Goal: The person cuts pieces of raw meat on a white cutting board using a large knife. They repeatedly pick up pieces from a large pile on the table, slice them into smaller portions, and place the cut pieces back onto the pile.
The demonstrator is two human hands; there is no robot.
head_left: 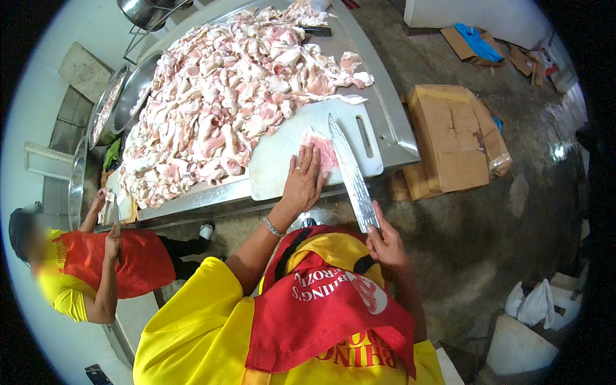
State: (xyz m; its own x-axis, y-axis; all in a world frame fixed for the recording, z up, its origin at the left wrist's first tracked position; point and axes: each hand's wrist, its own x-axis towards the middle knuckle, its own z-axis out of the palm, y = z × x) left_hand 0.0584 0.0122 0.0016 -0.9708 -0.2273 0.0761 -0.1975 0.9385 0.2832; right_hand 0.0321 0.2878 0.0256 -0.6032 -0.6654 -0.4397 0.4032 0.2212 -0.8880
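Note:
My right hand [387,240] is closed around the handle end of a long knife [350,172]. Its broad blade slants up and left over the right part of a white cutting board [273,157]. A flat piece of pink raw meat [326,154] lies on the board, just left of the blade. On its near left side rests my left hand [303,178], fingers stretched out and lying flat, with a bracelet on the wrist. Part of the meat is hidden under those fingers. Beyond the board spreads a large heap of raw meat pieces [212,96].
The metal table [396,131] carries the heap; a dark-handled tool [316,30] lies at its far side. Metal bowls [138,90] stand left. A co-worker in a red apron [138,263] holds a knife at the left. Cardboard boxes [449,138] sit on the floor at right.

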